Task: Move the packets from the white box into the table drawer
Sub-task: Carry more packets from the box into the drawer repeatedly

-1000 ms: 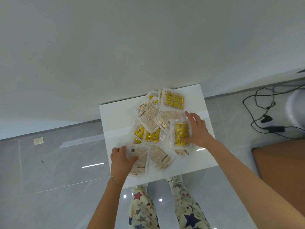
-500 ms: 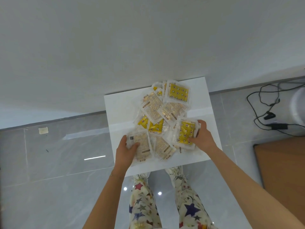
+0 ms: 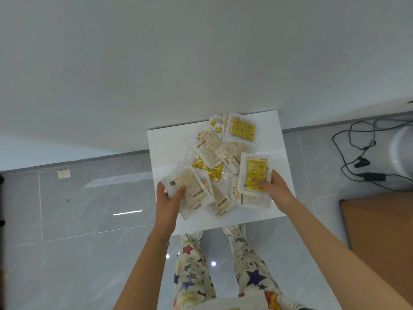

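Packets (image 3: 223,157) lie heaped on a white surface (image 3: 277,139), its left and right margins bare. The left hand (image 3: 167,202) clasps a pale packet (image 3: 186,189) near the front left edge; the right hand (image 3: 276,191) pinches a yellow packet (image 3: 256,173) by the right side. Grey floor (image 3: 78,242) lies open all around.

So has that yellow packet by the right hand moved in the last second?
Yes. The yellow packet lay flat in the pile; now the right hand holds it tilted up, nearer the table's right edge.
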Tool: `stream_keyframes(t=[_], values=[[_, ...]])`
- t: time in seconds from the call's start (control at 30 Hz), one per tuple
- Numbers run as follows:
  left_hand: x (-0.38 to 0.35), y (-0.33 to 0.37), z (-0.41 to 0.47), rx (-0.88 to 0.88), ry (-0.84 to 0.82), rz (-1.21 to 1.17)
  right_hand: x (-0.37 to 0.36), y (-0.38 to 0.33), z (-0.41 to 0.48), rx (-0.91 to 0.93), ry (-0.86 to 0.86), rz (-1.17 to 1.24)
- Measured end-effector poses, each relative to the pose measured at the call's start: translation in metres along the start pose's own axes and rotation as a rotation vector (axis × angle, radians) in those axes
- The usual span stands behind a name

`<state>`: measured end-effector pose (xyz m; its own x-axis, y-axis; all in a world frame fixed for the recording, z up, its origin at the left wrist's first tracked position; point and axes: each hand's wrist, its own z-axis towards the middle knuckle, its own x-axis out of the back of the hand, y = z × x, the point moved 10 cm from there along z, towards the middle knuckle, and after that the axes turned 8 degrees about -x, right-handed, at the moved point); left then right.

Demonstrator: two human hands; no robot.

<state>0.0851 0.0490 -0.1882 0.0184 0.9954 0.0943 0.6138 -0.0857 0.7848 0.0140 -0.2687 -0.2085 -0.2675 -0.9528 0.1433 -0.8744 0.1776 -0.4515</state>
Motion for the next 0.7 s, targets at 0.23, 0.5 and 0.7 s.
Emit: stream_keyframes(t=[0.23,0.5,0.7], values=[[0.000,0.077,-0.036,-0.064,0.063,-0.106,-0.019,-0.071,-0.060,0.075,-0.107,0.065],[0.026,0.173,-0.120,-0.162,0.148,-0.276,-0.040,-0.152,-0.161,0.186,-0.143,-0.004],[0.084,0.204,-0.196,-0.254,0.289,-0.290,-0.085,-0.174,-0.236,0.239,-0.228,-0.099]])
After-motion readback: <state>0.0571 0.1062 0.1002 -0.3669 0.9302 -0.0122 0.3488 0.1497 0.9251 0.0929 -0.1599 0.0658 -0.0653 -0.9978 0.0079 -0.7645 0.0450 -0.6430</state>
